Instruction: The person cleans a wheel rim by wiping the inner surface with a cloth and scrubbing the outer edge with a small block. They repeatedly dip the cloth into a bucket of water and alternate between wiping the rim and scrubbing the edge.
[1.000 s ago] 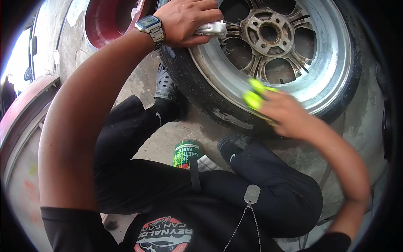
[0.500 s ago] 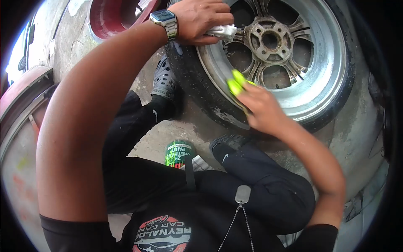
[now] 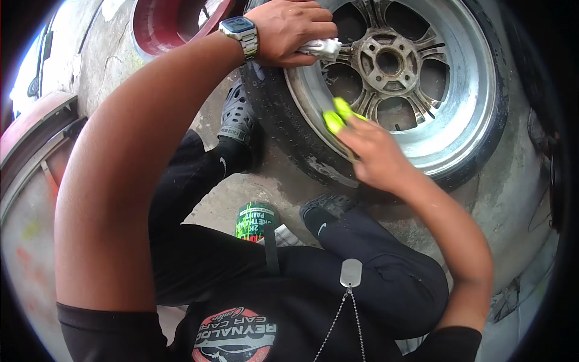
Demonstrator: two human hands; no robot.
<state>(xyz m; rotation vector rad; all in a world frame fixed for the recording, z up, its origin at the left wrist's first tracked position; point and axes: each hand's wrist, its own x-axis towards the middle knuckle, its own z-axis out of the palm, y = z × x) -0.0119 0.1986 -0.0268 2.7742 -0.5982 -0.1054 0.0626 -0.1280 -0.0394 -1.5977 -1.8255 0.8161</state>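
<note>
A spoked metal wheel rim (image 3: 422, 145), grimy on its spokes (image 3: 416, 99), is mounted in a black tyre (image 3: 289, 130). My left hand (image 3: 289, 30), with a watch (image 3: 239, 27) on the wrist, rests at the rim's upper left edge. Its fingers are closed around a crumpled white cloth (image 3: 322, 48). Lower down, my right hand (image 3: 380, 154) pinches a bright yellow-green piece (image 3: 335, 117) against the inner lip of the rim. What kind of thing that piece is, I cannot make out, since my fingers cover part of it.
Between my legs stands a green paint can (image 3: 255, 220), with a pale cloth or paper (image 3: 283, 235) beside it. A red curved part (image 3: 151, 30) lies at the upper left. My shoes (image 3: 237, 111) are close to the tyre on the concrete floor (image 3: 211, 202).
My right hand and the yellow-green piece have shifted very slightly to the left along the rim. My left hand stays in place with the white cloth.
</note>
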